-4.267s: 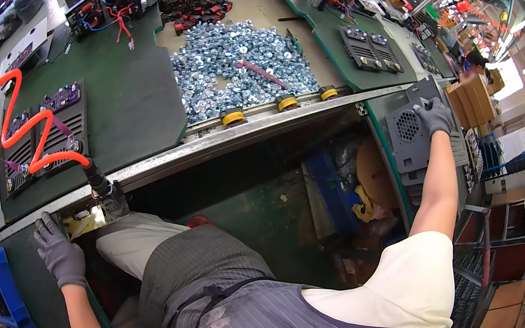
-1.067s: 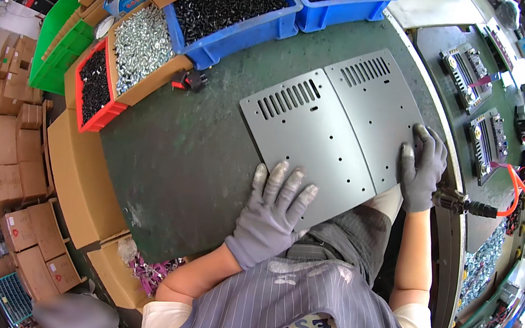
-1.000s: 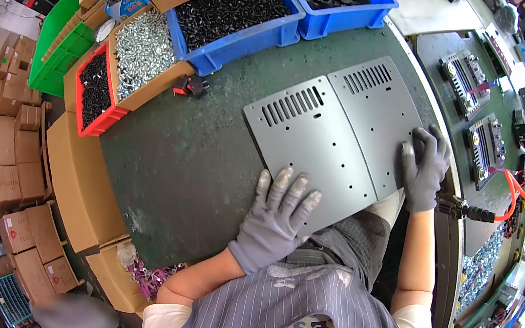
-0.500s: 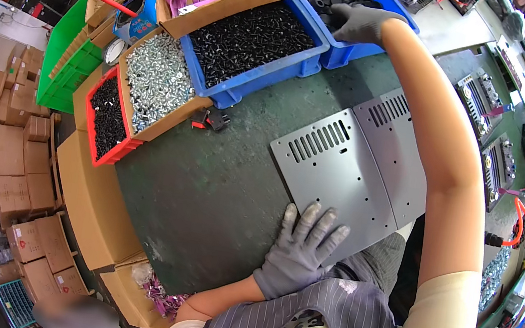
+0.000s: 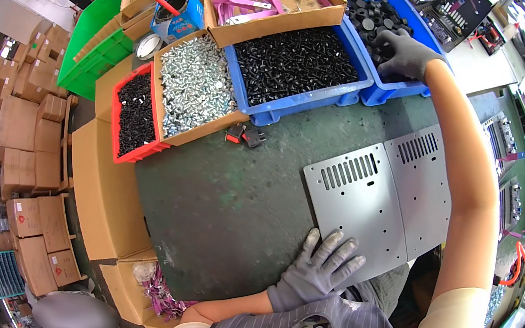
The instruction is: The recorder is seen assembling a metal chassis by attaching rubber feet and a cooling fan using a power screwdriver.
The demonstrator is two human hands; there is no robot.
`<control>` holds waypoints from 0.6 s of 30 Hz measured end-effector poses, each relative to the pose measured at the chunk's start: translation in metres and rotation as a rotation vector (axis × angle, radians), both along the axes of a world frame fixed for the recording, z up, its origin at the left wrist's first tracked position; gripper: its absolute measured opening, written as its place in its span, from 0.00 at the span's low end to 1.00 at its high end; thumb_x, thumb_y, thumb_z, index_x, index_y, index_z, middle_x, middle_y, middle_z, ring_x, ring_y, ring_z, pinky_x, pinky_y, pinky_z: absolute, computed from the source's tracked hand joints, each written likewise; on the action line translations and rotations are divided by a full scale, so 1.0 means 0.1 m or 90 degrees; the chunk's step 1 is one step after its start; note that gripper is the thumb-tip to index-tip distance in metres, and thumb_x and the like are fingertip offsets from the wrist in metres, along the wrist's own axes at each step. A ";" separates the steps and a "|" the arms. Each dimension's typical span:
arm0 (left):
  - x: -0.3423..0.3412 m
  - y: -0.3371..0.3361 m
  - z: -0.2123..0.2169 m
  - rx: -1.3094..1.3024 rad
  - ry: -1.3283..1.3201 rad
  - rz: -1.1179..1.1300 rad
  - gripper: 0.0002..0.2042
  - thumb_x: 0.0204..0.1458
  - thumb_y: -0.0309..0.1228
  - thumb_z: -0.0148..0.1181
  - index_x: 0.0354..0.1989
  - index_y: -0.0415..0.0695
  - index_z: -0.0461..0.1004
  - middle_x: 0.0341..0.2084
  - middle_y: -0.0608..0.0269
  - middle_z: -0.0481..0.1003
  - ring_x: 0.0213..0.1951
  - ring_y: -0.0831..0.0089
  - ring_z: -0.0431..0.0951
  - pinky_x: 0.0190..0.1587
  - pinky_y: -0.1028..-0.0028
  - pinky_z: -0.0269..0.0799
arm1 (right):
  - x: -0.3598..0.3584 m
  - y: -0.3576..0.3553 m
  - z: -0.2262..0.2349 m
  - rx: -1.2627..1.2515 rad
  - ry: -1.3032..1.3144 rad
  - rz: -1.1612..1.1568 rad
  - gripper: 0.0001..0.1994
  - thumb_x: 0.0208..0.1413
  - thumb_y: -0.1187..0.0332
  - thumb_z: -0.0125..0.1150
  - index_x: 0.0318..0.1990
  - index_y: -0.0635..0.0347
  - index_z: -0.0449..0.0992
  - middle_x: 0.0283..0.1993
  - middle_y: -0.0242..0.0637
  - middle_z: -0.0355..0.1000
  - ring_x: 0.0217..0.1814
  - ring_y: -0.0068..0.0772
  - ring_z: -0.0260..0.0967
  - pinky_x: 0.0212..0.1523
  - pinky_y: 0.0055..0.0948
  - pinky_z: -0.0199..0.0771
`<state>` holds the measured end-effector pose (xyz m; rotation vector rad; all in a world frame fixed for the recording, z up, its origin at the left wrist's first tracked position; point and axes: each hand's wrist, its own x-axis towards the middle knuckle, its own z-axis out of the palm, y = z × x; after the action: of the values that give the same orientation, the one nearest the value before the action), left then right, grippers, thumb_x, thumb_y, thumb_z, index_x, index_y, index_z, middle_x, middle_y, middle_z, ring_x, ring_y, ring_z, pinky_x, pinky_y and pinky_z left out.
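Observation:
My left hand [image 5: 317, 269], in a grey glove, lies with fingers spread on the near left edge of a grey metal panel [image 5: 360, 208]. A second grey panel [image 5: 427, 177] lies against it on the right; both have rows of slots and small holes. My right hand [image 5: 408, 56], gloved too, reaches into the blue bin [image 5: 379, 98] of round black caps [image 5: 368, 23]. Its thumb and fingers are curved and apart among the caps, and I make out nothing held between them.
Left of that bin stand a blue bin of black screws [image 5: 293, 64], a cardboard box of silver screws [image 5: 196, 84] and a red bin of small black screws [image 5: 137, 116]. Behind is a carton with purple-handled parts [image 5: 248, 2]. Small black-and-red switches [image 5: 246, 136] lie on the dark green tabletop [image 5: 216, 204].
The view has shifted, so the bench sits lower and further right. My right hand has lowered toward the caps in the blue bin. My left hand stays on the panel.

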<state>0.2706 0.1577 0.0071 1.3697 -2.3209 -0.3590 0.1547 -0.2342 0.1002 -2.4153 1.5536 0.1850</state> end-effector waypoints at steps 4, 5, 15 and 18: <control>-0.02 0.00 0.01 -0.035 0.023 0.031 0.30 0.46 0.51 0.56 0.60 0.57 0.63 0.60 0.58 0.60 0.64 0.52 0.51 0.60 0.40 0.48 | -0.08 -0.04 -0.09 -0.005 -0.111 0.039 0.31 0.36 0.60 0.67 0.53 0.49 0.67 0.56 0.48 0.59 0.54 0.51 0.65 0.56 0.39 0.65; -0.02 0.00 0.01 -0.024 0.001 0.014 0.30 0.46 0.51 0.56 0.60 0.57 0.63 0.60 0.58 0.60 0.64 0.52 0.51 0.60 0.40 0.48 | -0.07 -0.03 -0.12 -0.036 -0.084 0.020 0.30 0.37 0.61 0.66 0.53 0.49 0.67 0.55 0.49 0.60 0.53 0.51 0.65 0.56 0.39 0.65; 0.01 0.02 0.11 0.011 -0.013 0.003 0.30 0.48 0.52 0.53 0.60 0.57 0.64 0.61 0.57 0.59 0.65 0.52 0.50 0.64 0.43 0.37 | -0.02 -0.02 -0.15 -0.094 -0.128 0.038 0.21 0.37 0.64 0.64 0.44 0.53 0.69 0.46 0.47 0.67 0.52 0.47 0.65 0.51 0.38 0.68; 0.01 0.01 0.13 0.026 -0.008 -0.002 0.30 0.47 0.52 0.54 0.60 0.57 0.63 0.61 0.57 0.58 0.65 0.52 0.49 0.64 0.43 0.36 | -0.07 -0.09 -0.20 -0.127 -0.231 0.019 0.22 0.37 0.66 0.64 0.44 0.54 0.69 0.46 0.46 0.67 0.49 0.46 0.67 0.49 0.36 0.69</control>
<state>0.2715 0.1590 0.0198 1.3911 -2.3376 -0.4015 0.1478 -0.2435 0.0801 -2.4430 1.4265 -0.4001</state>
